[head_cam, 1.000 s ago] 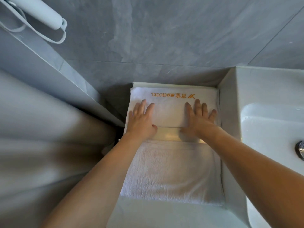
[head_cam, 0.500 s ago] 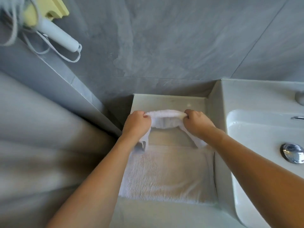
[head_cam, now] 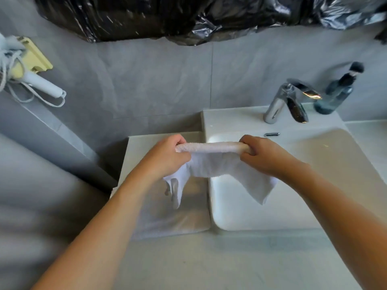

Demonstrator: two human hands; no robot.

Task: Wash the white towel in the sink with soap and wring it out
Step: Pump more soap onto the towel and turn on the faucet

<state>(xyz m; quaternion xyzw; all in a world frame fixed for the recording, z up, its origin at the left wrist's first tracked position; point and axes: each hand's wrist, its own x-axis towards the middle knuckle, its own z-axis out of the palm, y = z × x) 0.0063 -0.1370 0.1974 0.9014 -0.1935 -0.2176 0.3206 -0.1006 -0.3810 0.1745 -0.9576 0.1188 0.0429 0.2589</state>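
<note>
Now both hands hold the towel [head_cam: 211,164] up in the air, stretched between them over the left edge of the sink [head_cam: 314,185]. The left hand [head_cam: 165,158] has its fingers curled round the towel's left end, and the right hand [head_cam: 263,155] has its fingers curled round the right end, so each grip is closed on the cloth. Between the two fists the top edge of the towel is bunched into a thick roll that runs nearly level. Below that roll the cloth hangs loose: a narrow tail drops under the left hand over the counter [head_cam: 188,268], and a wider pointed flap drops under the right wrist over the basin. The towel looks white; whether it is wet cannot be told.

Under the left hand, a second towel [head_cam: 167,222] lies flat on a lower ledge just beside the sink's left wall. A chrome tap [head_cam: 280,103] stands at the back of the sink, its spout pointing toward the basin, and an overflow slot [head_cam: 271,134] sits in the basin wall below it. A blue-green bottle [head_cam: 335,95] with a dark pump top stands just right of the tap, blurred. On the grey wall to the far left a hairdryer [head_cam: 41,84] with a coiled cord hangs from a yellowish holder [head_cam: 33,57]. Crumpled black plastic sheet [head_cam: 167,17] covers the upper wall.
</note>
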